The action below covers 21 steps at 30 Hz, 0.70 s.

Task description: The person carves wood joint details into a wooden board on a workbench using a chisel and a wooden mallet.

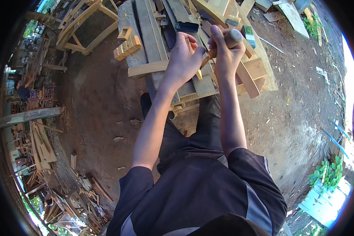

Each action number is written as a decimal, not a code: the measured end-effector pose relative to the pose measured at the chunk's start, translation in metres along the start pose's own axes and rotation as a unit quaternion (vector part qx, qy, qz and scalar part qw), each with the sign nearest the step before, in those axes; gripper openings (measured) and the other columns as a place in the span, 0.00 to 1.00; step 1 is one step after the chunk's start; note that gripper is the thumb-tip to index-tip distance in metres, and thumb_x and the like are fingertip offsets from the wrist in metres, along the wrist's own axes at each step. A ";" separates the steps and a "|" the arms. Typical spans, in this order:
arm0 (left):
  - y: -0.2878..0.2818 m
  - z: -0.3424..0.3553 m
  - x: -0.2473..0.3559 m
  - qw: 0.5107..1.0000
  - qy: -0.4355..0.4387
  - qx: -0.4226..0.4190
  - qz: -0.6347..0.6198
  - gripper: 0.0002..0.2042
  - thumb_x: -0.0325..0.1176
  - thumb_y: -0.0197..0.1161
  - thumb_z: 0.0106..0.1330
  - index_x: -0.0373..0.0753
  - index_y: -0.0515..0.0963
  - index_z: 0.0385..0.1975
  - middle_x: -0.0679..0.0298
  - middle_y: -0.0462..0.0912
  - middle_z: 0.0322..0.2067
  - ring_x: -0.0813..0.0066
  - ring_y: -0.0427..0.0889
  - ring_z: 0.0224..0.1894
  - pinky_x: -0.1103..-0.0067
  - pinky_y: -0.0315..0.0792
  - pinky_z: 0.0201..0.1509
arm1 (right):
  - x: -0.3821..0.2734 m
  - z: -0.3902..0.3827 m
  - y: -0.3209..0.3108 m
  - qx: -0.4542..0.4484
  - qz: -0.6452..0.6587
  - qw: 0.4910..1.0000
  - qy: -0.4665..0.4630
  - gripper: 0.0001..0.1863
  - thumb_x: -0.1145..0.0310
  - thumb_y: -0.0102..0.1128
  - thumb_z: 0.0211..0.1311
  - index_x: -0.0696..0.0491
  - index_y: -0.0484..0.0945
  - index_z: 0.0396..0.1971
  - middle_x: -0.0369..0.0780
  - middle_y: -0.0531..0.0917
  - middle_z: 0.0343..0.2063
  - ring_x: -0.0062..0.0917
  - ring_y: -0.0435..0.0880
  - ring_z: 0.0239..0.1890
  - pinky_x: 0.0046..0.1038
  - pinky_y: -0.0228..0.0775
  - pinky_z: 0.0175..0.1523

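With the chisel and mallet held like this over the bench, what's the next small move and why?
Probably a short tap down: the right hand holds the mallet raised just above the chisel, which the left hand steadies against the wood strip on the bench.

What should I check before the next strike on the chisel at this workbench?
1. Left hand wrapped round the chisel: ok, fingers closed on it.
2. Right hand gripping the mallet: ok, fist closed just below the pale rounded head.
3. Mallet head lined up over the chisel's top: cannot tell, the hands hide it.
4. Chisel tip seated on the wooden workpiece: cannot tell, the tip is hidden.
5. Workpiece clamped: cannot tell, no clamp visible; it lies on the plank bench.
6. Loose items near the strike: not ok, a brush and a small green box lie close by.
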State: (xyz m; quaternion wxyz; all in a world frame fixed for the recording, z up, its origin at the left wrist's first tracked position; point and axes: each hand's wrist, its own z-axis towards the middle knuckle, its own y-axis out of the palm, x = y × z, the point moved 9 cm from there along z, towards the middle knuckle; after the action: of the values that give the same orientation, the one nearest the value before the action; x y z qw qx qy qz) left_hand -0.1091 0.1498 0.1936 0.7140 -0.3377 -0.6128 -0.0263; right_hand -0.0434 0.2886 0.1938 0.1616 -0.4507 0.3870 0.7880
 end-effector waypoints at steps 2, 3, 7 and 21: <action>0.007 -0.006 0.009 0.997 0.043 -0.054 0.047 0.22 0.29 0.66 0.64 0.34 0.61 0.52 0.56 0.76 0.45 0.66 0.81 0.48 0.71 0.74 0.55 | 0.006 0.002 -0.003 -0.010 0.001 1.000 -0.010 0.12 0.66 0.72 0.64 0.55 0.80 0.26 0.34 0.81 0.20 0.13 0.75 0.17 0.15 0.60 0.21; 0.010 -0.014 0.013 0.990 0.069 -0.088 0.088 0.26 0.30 0.68 0.63 0.33 0.58 0.53 0.54 0.74 0.48 0.64 0.81 0.49 0.69 0.73 0.57 | 0.010 0.003 -0.007 -0.017 -0.029 0.999 -0.005 0.12 0.66 0.71 0.65 0.54 0.80 0.25 0.35 0.82 0.20 0.13 0.75 0.17 0.16 0.61 0.21; -0.006 -0.015 0.007 0.981 0.035 -0.074 0.177 0.28 0.35 0.70 0.64 0.34 0.59 0.54 0.53 0.76 0.47 0.60 0.82 0.51 0.67 0.74 0.58 | -0.009 0.005 -0.002 -0.024 -0.058 0.997 -0.046 0.14 0.68 0.69 0.67 0.54 0.77 0.22 0.34 0.79 0.17 0.12 0.73 0.14 0.16 0.59 0.19; -0.025 -0.029 -0.009 0.980 0.091 0.030 0.177 0.16 0.36 0.67 0.67 0.44 0.67 0.47 0.52 0.71 0.42 0.48 0.81 0.45 0.58 0.76 0.49 | -0.017 -0.002 -0.002 -0.038 -0.054 0.995 -0.077 0.19 0.71 0.68 0.65 0.53 0.70 0.17 0.27 0.72 0.16 0.09 0.69 0.20 0.18 0.58 0.26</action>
State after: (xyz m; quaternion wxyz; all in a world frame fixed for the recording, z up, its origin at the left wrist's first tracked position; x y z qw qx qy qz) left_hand -0.0981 0.1126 0.1956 0.7699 -0.4157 -0.4761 0.0882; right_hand -0.0321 0.2899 0.2067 0.2156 -0.4149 0.3183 0.8246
